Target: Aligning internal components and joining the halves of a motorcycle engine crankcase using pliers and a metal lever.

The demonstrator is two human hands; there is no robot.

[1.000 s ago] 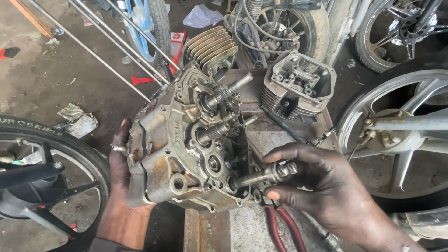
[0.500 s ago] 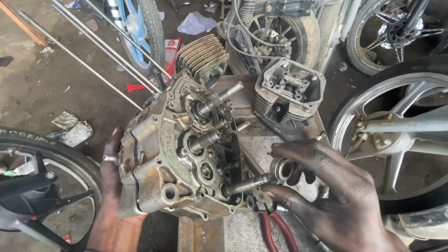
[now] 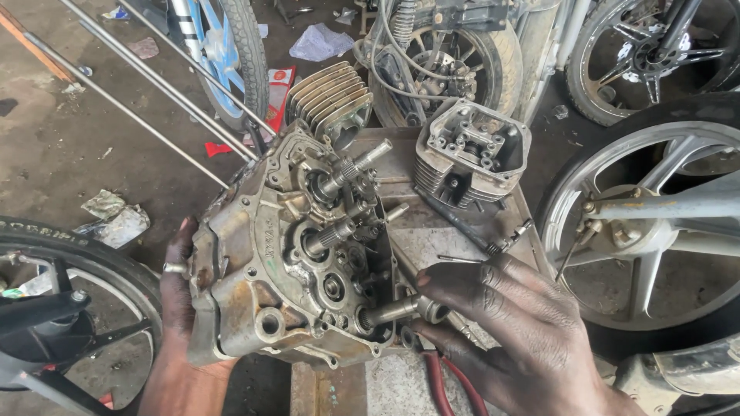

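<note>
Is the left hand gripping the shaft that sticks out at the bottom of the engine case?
No: the left hand steadies the outer edge of the engine case, while the right hand has its fingers on that shaft.

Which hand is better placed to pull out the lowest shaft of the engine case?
The right hand: its fingers already touch the lowest shaft. The left hand grips the far edge of the engine case, steadying it.
</note>
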